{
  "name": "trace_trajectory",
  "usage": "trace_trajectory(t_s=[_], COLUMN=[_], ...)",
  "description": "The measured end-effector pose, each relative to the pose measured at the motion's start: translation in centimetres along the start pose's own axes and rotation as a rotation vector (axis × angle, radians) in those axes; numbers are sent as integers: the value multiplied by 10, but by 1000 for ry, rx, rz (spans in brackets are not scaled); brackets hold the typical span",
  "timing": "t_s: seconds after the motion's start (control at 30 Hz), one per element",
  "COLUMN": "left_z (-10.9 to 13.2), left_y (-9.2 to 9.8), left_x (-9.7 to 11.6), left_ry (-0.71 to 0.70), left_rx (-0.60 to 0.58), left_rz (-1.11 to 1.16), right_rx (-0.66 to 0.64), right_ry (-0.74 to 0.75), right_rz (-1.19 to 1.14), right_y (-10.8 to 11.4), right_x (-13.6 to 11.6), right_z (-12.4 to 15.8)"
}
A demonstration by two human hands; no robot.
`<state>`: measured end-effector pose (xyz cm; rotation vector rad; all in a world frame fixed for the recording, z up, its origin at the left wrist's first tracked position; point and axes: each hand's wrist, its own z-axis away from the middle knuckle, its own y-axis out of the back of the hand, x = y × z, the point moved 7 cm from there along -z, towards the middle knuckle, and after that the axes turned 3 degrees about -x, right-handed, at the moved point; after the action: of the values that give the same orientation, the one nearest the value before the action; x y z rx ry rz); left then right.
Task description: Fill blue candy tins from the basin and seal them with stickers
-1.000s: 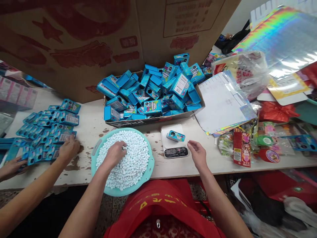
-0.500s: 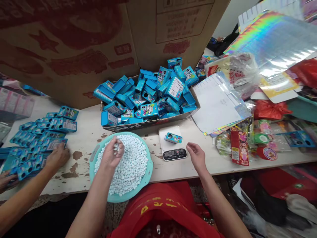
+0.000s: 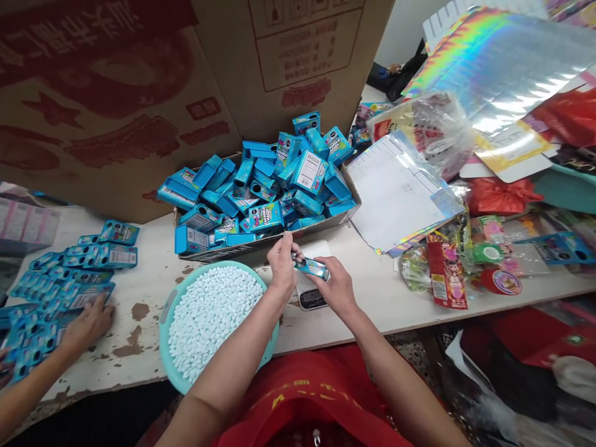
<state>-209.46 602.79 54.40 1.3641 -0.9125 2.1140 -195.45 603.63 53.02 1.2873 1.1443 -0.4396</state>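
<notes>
We hold one blue tin [image 3: 315, 267] in our right hand [image 3: 336, 282], its fingers gripping the right end. The tin lies on its side, tilted, above the scale [image 3: 313, 301], whose dark display shows below it. Our left hand [image 3: 282, 267] is at the tin's left end, thumb up and fingers bunched; we cannot tell whether they are closed on anything.

Just left of our forearm, a green basin [image 3: 164, 335] holds a heap of small pale candies [image 3: 212, 313]. Behind the scale, a low carton [image 3: 233, 249] is piled with more tins [image 3: 265, 216], lying at all angles, and a tall box [image 3: 139, 112] stands behind that. To the right we see papers [image 3: 395, 192] on the surface [image 3: 372, 313], with a red packet [image 3: 447, 273] nearby. At far left, a co-worker's hand [image 3: 88, 323] touches closely packed rows of tins [image 3: 51, 285].
</notes>
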Motion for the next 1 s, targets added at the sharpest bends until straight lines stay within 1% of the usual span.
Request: trace_trajectory(t_s=[0.13, 0.33, 0.47, 0.53, 0.6, 0.67, 0.73, 0.77, 0.83, 0.9, 0.97, 1.0], left_z=[3, 2, 3, 3, 4, 6, 7, 8, 11, 16, 21, 23], left_y=[1, 1, -4, -4, -2, 4, 17, 27, 55, 90, 122, 135], left_x=[1, -2, -4, -2, 3, 9, 16, 22, 38, 57, 73, 76], left_ry=[-59, -64, -17, -29, -54, -66, -69, -80, -132, -207, -265, -274], left_rx=[5, 28, -6, -19, -31, -44, -38, -23, 31, 109, 170, 166], left_rz=[-38, -3, 35, 36, 18, -23, -78, -116, -245, -503, -891, -1096], right_rx=[-22, -22, -2, 9, 15, 17, 17, 18, 35, 77, 135, 166], right_ry=[16, -9, -41, -61, -83, -104, -103, -95, -89, -127, -200, -239], right_rz=[47, 60, -2, -46, -85, -128, -170, -184, -196, -195, -200, -204], right_y=[3, 1, 1, -1, -3, -5, -4, -2, 6, 18, 32, 39], right_x=[-13, -11, -2, 7, 16, 26, 31, 33, 36, 43, 54, 61], right_z=[-1, -3, -2, -2, -2, -1, 1, 3, 9, 18, 30, 36])
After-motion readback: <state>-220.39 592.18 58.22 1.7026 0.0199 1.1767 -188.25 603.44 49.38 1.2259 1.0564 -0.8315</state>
